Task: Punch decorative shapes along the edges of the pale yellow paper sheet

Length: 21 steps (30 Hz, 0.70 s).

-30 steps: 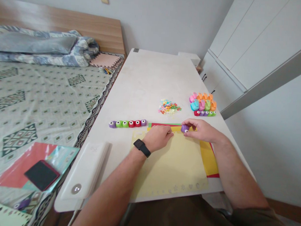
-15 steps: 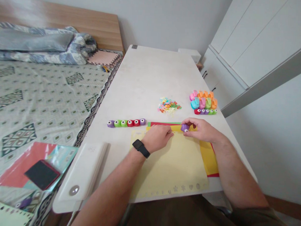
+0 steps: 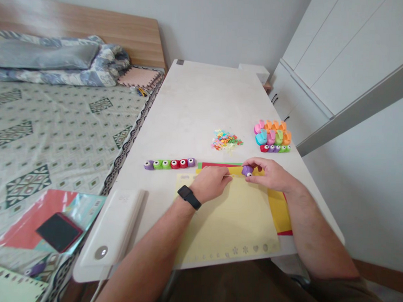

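A pale yellow sheet of paper [image 3: 235,218] lies before me, with flower, heart and other shapes cut along its near edge. My left hand [image 3: 211,183], a black watch on its wrist, is closed on the sheet's far edge, pinching it. My right hand [image 3: 270,174] grips a small purple craft punch [image 3: 247,170] between thumb and fingers, at the same far edge just right of my left hand. Beneath the pale sheet stick out yellow paper [image 3: 280,211] and red paper [image 3: 217,165].
Left of the papers runs a row of small punches [image 3: 166,164]. Beyond lies a heap of colourful paper cutouts [image 3: 226,140]. More punches [image 3: 271,137] stand at the right. A white device [image 3: 114,227] occupies the table's near left corner, beside a bed [image 3: 67,120] holding a phone [image 3: 59,232].
Both hands and the purple craft punch stay almost in place. The view has shifted very slightly.
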### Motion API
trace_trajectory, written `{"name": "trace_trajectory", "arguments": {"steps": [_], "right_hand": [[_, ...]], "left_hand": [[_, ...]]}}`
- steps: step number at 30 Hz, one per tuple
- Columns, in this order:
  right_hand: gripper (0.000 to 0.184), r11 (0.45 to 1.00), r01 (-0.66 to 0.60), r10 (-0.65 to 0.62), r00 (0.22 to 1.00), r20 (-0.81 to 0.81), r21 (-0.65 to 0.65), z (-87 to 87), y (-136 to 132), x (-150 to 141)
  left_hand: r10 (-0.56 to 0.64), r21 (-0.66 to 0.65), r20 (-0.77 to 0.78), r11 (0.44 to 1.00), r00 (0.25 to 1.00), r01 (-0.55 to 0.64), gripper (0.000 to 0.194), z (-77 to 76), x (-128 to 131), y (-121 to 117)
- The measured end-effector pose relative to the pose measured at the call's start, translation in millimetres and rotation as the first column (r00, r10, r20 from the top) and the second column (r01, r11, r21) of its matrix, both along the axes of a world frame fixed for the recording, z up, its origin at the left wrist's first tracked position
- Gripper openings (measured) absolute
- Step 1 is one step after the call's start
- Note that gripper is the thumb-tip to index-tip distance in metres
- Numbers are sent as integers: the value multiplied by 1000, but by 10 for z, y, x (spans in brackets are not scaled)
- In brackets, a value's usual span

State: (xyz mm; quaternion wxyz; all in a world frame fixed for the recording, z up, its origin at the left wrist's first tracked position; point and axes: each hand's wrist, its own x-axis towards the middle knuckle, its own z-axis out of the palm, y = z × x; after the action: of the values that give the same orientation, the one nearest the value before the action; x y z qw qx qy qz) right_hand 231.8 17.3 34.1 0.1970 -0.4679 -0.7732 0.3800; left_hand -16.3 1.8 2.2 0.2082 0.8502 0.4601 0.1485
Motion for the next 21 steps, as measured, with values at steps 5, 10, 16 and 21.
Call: {"name": "trace_trajectory", "arguments": {"steps": [5,10,16,21], "right_hand": [[37,1000,14,-14,1000,-17,2,4,-9,-16],[35,1000,18,-18,999,-36,-1,3,-17,-29],[31,998,50,-50,999,5,32,-28,-22,-32],[30,999,33,-34,999,19,36,-51,-12,-41]], "left_hand": [[3,-31,-18,1000,1000,-4,28,28,8,-5],[9,-35,-27,999,1000,-10,28,39,14,-6],[11,-39,-30,999,1000,-12,29,43,16,-9],[10,-10,-20,1000,1000,-10,29,36,13,-9]]}}
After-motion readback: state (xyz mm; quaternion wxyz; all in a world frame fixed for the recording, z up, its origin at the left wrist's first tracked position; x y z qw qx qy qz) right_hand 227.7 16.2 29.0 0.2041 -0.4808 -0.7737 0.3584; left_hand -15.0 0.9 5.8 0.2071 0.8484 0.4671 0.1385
